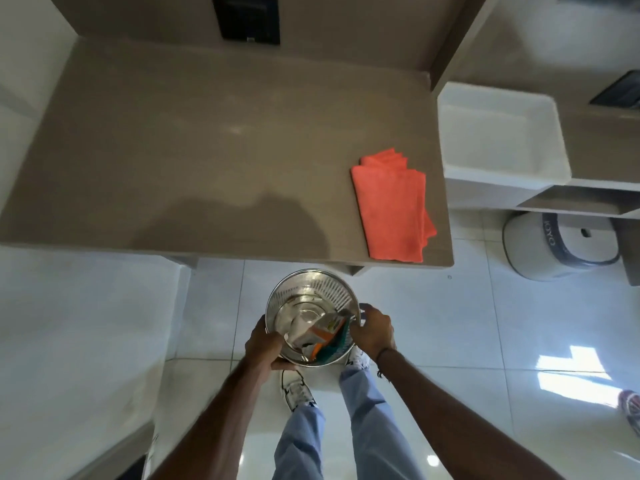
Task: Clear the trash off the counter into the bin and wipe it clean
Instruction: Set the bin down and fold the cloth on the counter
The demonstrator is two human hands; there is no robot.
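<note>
Two hands grip a round, shiny steel bin (311,317) at its rim: left hand (265,344) curled on at 8 o'clock, right hand (372,329) at 3; crumpled orange-teal wrappers (325,339) lie inside; beyond, a folded coral cloth (393,209) rests on the smooth taupe counter (194,161) toward 1 o'clock.

Both arms extended downward, left grip (264,344) and right grip (372,330) curled closed, facing each other.

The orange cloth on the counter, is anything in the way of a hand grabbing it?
Nothing visible. The orange cloth lies alone on the counter, but both hands are on the bin.
</note>
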